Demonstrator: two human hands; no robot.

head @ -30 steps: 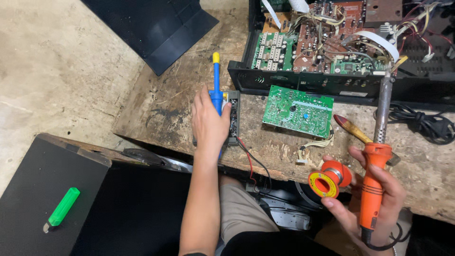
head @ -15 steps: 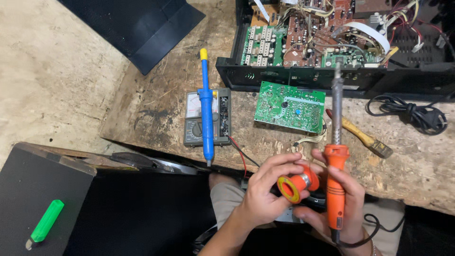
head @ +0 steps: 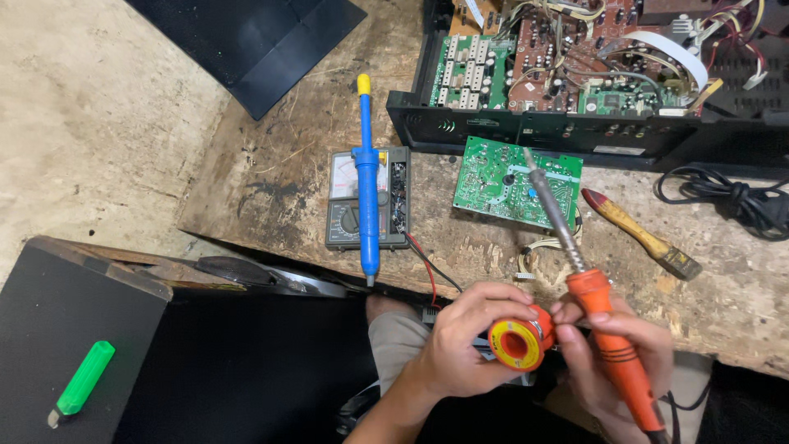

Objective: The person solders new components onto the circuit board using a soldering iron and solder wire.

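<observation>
My left hand (head: 464, 341) grips a small orange and yellow solder spool (head: 519, 341) low in the view, over my lap. My right hand (head: 608, 353) holds an orange-handled soldering iron (head: 612, 362); its fingers also touch the spool. The iron's metal shaft points up and left, its tip over a green circuit board (head: 514, 181) lying on the wooden bench (head: 271, 181). A blue desoldering pump with a yellow cap (head: 367, 177) lies across a grey multimeter (head: 341, 201).
An opened black electronics chassis (head: 575, 74) full of boards and wires sits at the back. A wooden-handled brush (head: 641, 234) and a coiled black cable (head: 727, 197) lie right. A green lighter-like object (head: 82, 382) rests on a black box at lower left.
My left hand let go of the blue pump, leaving it on the multimeter, and came back to take the solder spool. The iron tilted so its tip is over the green board.
</observation>
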